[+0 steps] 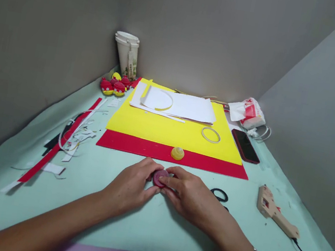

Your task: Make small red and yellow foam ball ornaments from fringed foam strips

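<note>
Between both hands is a small round dark red coil (160, 178), apparently of rolled paper, just above the mint-green cloth. My left hand (133, 180) pinches its left side with thumb and fingers. From the right, my right hand (184, 189) grips it, the index finger pressing on its top face. A yellow ribbed dome (177, 153), which looks like coiled paper, rests on the red sheet (138, 145) just beyond the hands. Black-handled scissors (220, 194) lie partly hidden behind my right forearm.
Yellow sheets (154, 126) and white paper (187, 106) are stacked behind, with a pale ring (210, 135) on top. Paper strips and scraps (64, 142) lie left. A glue gun (278, 214), a phone (245, 146) and tissues (250, 113) are right. A white tumbler (126, 53) stands back left.
</note>
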`<state>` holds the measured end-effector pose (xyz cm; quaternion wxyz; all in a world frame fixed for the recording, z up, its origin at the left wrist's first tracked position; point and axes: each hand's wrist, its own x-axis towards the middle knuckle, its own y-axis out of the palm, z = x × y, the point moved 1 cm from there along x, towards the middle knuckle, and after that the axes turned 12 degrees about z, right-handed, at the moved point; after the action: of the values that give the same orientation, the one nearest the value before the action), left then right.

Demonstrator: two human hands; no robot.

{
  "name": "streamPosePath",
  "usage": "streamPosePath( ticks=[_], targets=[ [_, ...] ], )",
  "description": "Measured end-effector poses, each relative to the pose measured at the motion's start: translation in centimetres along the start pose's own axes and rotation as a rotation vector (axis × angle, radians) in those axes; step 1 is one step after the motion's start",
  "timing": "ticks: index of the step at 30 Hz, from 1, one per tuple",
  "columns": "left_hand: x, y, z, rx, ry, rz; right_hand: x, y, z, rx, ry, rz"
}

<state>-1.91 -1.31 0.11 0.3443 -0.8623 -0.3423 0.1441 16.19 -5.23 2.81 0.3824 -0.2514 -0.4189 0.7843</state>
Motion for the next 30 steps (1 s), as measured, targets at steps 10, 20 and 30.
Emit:
streamPosePath(
  ticks=[10, 20, 30],
  targets=[
    [-0.02, -0.17, -0.18, 0.006, -0.014, 0.009, 0.01, 0.01, 0.21, -0.024, 0.024, 0.004],
    [0.09, -0.39, -0.35, -0.030, -0.041, 0.051, -0.28, 0.11, 0.02, -0.069, 0.027, 0.018],
    [0.21, -0.37, -0.31, -0.033, -0.040, 0.052, -0.21, 0.24, 0.13, -0.097, 0.027, 0.003]
  ],
)
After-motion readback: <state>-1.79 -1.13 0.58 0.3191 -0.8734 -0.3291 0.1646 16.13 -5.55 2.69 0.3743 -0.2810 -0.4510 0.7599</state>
